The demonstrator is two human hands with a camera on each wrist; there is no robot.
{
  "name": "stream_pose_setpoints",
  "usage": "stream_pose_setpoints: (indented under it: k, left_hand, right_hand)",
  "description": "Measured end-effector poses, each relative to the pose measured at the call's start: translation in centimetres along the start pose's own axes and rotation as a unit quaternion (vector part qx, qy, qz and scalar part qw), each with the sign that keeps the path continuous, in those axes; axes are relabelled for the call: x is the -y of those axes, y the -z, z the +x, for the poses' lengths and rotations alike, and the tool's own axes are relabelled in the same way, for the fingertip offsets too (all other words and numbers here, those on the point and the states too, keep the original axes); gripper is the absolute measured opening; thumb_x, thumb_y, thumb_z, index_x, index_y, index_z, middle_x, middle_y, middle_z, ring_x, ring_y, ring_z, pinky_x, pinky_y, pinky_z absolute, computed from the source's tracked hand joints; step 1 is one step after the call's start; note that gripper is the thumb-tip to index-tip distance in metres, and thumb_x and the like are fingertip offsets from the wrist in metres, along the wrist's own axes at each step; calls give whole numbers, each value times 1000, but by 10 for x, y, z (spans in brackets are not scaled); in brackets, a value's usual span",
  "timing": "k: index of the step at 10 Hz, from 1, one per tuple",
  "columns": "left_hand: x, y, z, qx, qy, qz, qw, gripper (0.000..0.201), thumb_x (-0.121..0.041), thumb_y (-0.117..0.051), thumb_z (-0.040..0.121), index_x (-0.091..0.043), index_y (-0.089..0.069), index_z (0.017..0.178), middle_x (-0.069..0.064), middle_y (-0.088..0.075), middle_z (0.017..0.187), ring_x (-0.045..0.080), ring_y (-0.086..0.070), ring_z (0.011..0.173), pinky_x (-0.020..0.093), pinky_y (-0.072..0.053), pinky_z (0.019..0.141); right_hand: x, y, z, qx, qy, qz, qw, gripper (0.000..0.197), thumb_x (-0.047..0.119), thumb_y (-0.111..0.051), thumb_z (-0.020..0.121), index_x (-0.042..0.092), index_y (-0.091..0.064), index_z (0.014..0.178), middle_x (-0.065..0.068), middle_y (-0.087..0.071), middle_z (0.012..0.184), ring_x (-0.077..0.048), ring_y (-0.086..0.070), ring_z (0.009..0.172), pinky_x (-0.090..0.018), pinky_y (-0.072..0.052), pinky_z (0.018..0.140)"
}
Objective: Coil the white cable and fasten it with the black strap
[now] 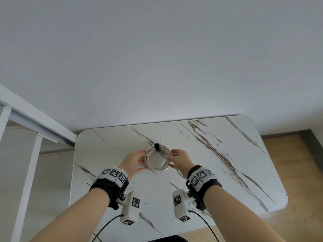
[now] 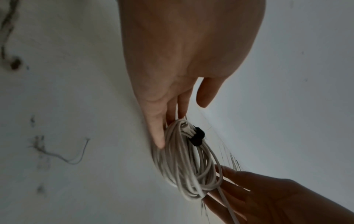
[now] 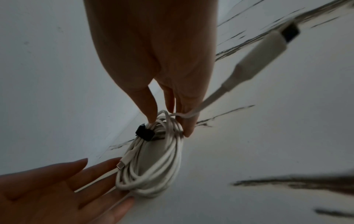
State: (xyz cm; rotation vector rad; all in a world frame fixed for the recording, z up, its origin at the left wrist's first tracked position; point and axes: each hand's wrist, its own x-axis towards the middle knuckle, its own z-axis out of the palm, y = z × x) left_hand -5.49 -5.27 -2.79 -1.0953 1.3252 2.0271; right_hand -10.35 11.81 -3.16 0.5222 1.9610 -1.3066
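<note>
The white cable (image 1: 157, 169) lies coiled in a ring on the marble table (image 1: 218, 180). A black strap (image 1: 156, 147) is wrapped round the coil's far side. My left hand (image 1: 138, 160) touches the coil's left side with straight fingers, thumb near its front. My right hand (image 1: 176, 158) flanks the right side, fingers extended against the loops. In the right wrist view the coil (image 3: 168, 159) rests on the left hand's fingers (image 3: 99, 171), the strap (image 3: 144, 134) sits just below my right fingertips (image 3: 188, 130), and a loose tail runs to a large white plug (image 3: 268, 51). A small connector (image 3: 122, 162) lies along the coil.
A white wall rises behind the table's far edge (image 1: 157, 122). A white frame (image 1: 35, 123) stands to the left. Wooden floor (image 1: 297, 163) shows on the right. Black leads (image 1: 206, 224) hang from the wrist cameras near the table's front edge.
</note>
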Motion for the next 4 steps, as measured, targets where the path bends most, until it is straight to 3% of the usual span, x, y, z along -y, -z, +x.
stream_pose_setpoints:
  k: [1, 2, 3, 4]
  left_hand:
    - [1, -1, -5, -8, -14, 39, 999, 27, -10, -49, 94, -11, -57, 120, 12, -61, 117, 23, -58, 108, 36, -46, 88]
    - [2, -1, -12, -24, -45, 121, 991, 46, -10, -51, 94, -9, -41, 139, 16, -44, 143, 32, -42, 132, 43, -39, 100]
    - [3, -3, -20, -45, -67, 186, 979, 47, -7, -50, 93, -7, -41, 139, 18, -40, 146, 33, -39, 134, 42, -37, 104]
    - [5, -9, -31, -78, -105, 224, 966, 48, -1, -49, 92, -1, -41, 139, 22, -44, 141, 35, -41, 132, 37, -37, 100]
  right_hand:
    - [0, 4, -4, 4, 8, -49, 999, 57, 10, -62, 85, 0, -38, 136, -17, -50, 135, -28, -50, 123, -41, -41, 106]
    - [4, 11, -12, 12, 22, -113, 993, 54, 11, -59, 88, -1, -38, 136, -18, -48, 137, -29, -47, 126, -37, -39, 107]
    - [7, 19, -21, 14, 47, -159, 986, 52, 12, -58, 88, -2, -41, 135, -18, -50, 136, -30, -49, 124, -39, -40, 107]
    - [8, 31, -32, 20, 75, -159, 984, 49, 10, -57, 88, -1, -44, 133, -17, -53, 134, -29, -51, 123, -32, -40, 104]
